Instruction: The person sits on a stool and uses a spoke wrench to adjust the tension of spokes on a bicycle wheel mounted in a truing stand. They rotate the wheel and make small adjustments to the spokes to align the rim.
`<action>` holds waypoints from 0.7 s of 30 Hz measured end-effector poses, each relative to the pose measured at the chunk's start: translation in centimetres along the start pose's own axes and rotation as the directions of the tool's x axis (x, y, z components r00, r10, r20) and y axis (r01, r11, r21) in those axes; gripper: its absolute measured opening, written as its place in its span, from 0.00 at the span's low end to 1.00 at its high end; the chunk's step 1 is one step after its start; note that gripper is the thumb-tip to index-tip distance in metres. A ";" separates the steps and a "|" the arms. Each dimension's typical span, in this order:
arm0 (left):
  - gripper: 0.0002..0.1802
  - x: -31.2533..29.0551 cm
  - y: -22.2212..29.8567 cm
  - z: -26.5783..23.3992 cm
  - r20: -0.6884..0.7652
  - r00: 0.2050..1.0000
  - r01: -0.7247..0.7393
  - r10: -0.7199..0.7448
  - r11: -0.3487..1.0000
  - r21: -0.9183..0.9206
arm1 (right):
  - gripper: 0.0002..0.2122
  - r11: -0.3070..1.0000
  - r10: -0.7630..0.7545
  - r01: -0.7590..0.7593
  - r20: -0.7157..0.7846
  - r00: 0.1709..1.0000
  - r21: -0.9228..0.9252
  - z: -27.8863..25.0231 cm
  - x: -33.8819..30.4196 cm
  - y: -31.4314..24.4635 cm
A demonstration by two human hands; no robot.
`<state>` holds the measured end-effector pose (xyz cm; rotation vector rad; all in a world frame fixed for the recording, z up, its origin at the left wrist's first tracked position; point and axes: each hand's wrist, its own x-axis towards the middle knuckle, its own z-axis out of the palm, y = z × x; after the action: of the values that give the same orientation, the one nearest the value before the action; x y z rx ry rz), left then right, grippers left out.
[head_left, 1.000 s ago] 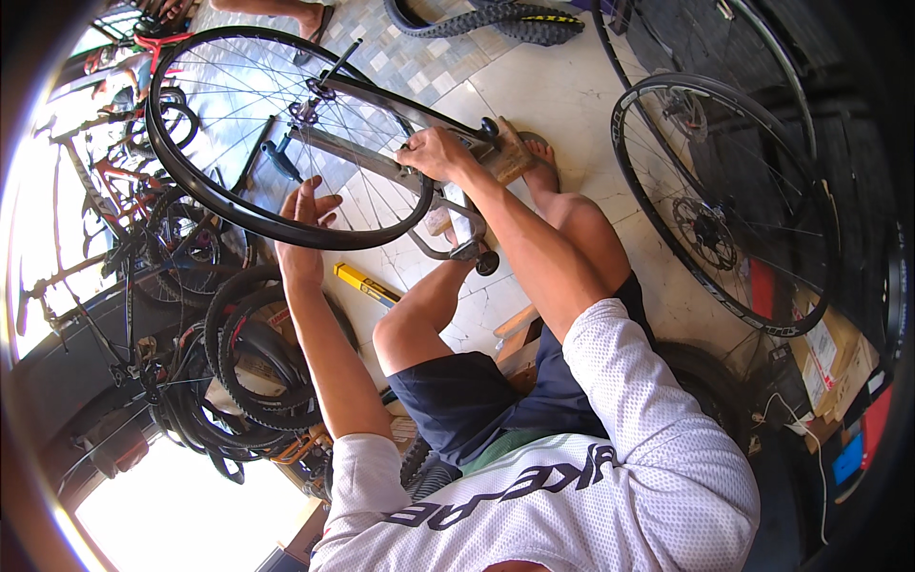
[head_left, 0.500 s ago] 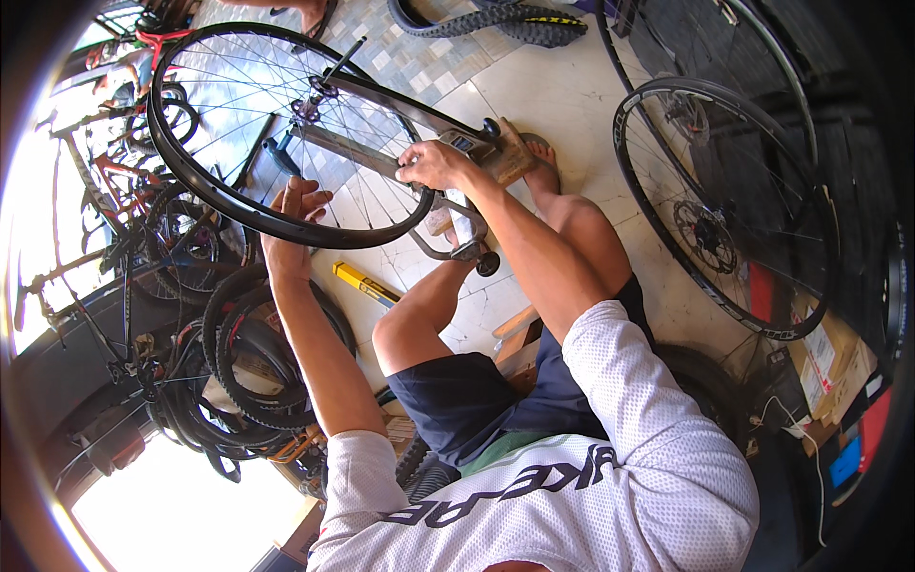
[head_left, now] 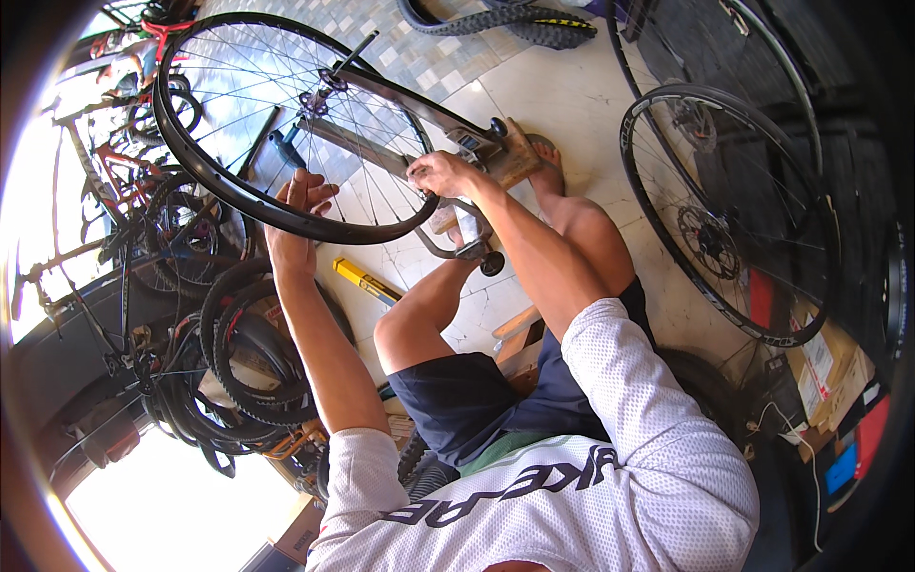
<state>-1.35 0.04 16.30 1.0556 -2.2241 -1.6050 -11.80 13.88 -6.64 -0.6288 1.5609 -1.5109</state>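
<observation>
A black-rimmed bicycle wheel (head_left: 334,232) is mounted by its hub in a metal truing stand (head_left: 419,107). My left hand (head_left: 303,205) is closed at the near left part of the rim, its fingers curling up on the spoke side. A blue-handled tool (head_left: 284,150) reaches down to those fingertips; whether they touch it I cannot tell. My right hand (head_left: 443,175) is pinched among the spokes just inside the rim, beside the stand's base. Whatever lies between its fingertips is hidden. The stand's curved arm (head_left: 437,250) with a black knob passes below the rim.
On the tiled floor lies a yellow box (head_left: 366,280) near my knee. Other wheels (head_left: 634,181) lean at the right by cartons (head_left: 827,367). Tyres (head_left: 229,353) hang in a heap at the left, near several bicycles (head_left: 114,191). A loose tyre (head_left: 505,21) lies at the far side.
My right hand has shifted slightly to the right and down, still pinched by the rim. The left hand stays at the rim. The view has shifted a little.
</observation>
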 end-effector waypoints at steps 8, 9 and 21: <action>0.23 0.1 0.5 0.1 -0.007 1.000 -0.005 0.005 0.999 -0.033 | 0.16 0.998 0.002 -0.003 0.026 1.000 0.060 0.0 0.2 0.0; 0.23 0.1 0.6 0.2 0.000 1.000 -0.009 0.009 0.999 -0.033 | 0.16 0.998 0.007 -0.009 0.039 0.999 0.057 -0.2 0.3 0.0; 0.24 0.3 0.1 -0.1 0.008 1.000 -0.004 0.004 0.999 -0.040 | 0.22 0.944 -0.069 0.057 -0.026 0.997 -0.324 0.5 -0.2 -1.7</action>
<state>-1.59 -0.23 16.38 1.0354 -2.1885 -1.6470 -11.61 13.53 -4.94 -0.8464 1.8524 -1.3282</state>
